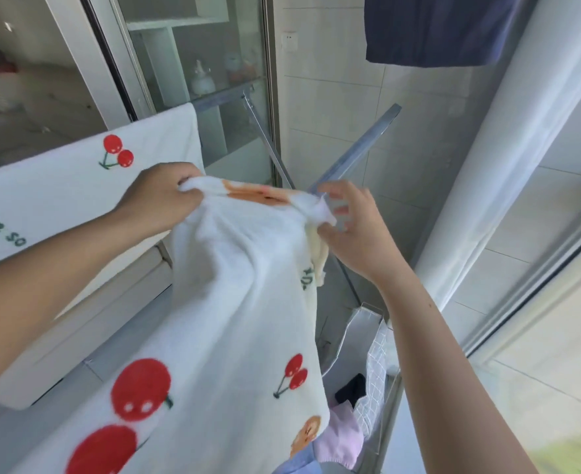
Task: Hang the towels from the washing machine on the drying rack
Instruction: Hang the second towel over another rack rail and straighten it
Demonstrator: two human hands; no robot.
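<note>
Above rack rail [357,145]: cherry towel [241,302] bunched, left hand [161,196] and right hand [354,227] both pinching top edge. Spread hem flat before draping; right grip blurred, probably corner. First towel [77,186] already hung beside.

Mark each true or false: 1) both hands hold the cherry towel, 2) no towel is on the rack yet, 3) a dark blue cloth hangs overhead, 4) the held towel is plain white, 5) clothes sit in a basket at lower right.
1) True. The left hand and right hand each pinch the top edge of the held towel.
2) False. A hung towel with cherries already drapes over the rack bar.
3) True. A dark blue cloth hangs at the top.
4) False. It has red cherries and orange prints.
5) True. The basket holds dark and pink items.
</note>
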